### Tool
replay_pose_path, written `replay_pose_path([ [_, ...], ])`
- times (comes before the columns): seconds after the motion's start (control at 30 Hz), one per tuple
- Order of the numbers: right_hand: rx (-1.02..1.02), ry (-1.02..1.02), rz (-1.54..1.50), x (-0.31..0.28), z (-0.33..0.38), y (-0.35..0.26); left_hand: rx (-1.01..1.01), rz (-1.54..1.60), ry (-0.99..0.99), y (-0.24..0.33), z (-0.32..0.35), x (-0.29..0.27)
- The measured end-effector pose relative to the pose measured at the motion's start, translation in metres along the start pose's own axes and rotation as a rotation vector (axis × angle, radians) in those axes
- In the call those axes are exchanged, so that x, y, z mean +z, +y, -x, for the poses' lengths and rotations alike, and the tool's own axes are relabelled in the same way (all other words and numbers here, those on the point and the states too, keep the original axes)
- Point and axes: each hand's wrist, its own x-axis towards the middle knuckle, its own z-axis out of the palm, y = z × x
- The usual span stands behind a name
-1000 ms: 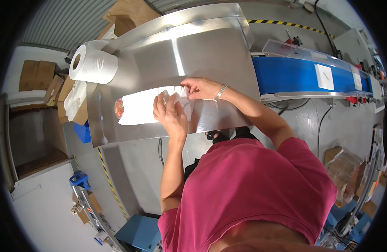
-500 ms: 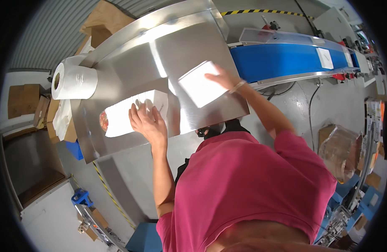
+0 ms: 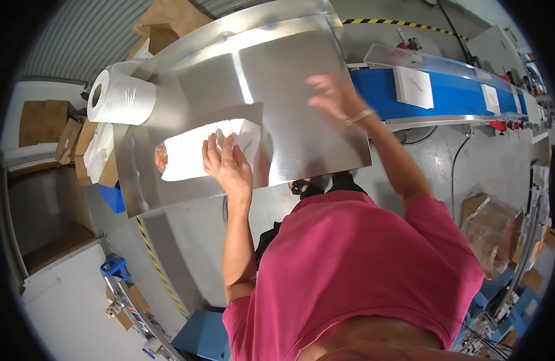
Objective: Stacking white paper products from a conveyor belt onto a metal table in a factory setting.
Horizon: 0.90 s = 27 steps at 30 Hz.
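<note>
On the steel table (image 3: 289, 72) lies a row of white flat packets (image 3: 187, 159), standing close together like a long block. At its left end sits a round reddish object (image 3: 161, 157), its kind unclear. My left hand (image 3: 228, 165) rests on the right part of the row, fingers bent and apart, touching the packets. Over the table's right side hovers my right hand (image 3: 337, 99), a little blurred, fingers spread with nothing in them. A white square packet (image 3: 413, 88) lies on the near end of the blue conveyor belt (image 3: 373, 87), right of that hand.
Farther along the belt are more white packets (image 3: 490, 99). A clear guard (image 3: 434, 63) runs along the belt's far side. A large white roll (image 3: 124, 99) stands at the table's left end, beside cardboard boxes (image 3: 46, 123). A raised steel rim (image 3: 241, 33) borders the table's far edge.
The white packet under my right hand has gone from the table onto the belt. My right hand has let go and is empty above the table. My left hand stays on the row.
</note>
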Motion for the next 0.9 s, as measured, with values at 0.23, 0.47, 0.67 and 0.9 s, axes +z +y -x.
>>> replay_pose_path([
  [0.23, -0.207, -0.478, -0.231, 0.092, -0.051, -0.059, 0.018, 0.075, -0.078, 0.012, -0.006, -0.007],
  [0.47, 0.284, 0.020, -0.485, 0.063, 0.004, 0.001, -0.012, 0.004, 0.040, -0.022, -0.009, -0.002],
  [0.67, 0.691, 0.248, 0.251, -0.071, 0.040, 0.088, 0.006, 0.021, 0.076, -0.028, -0.005, -0.002],
  [0.9, 0.144, 0.324, 0.586, -0.052, 0.017, 0.044, -0.013, 0.074, 0.019, -0.016, -0.009, -0.005],
])
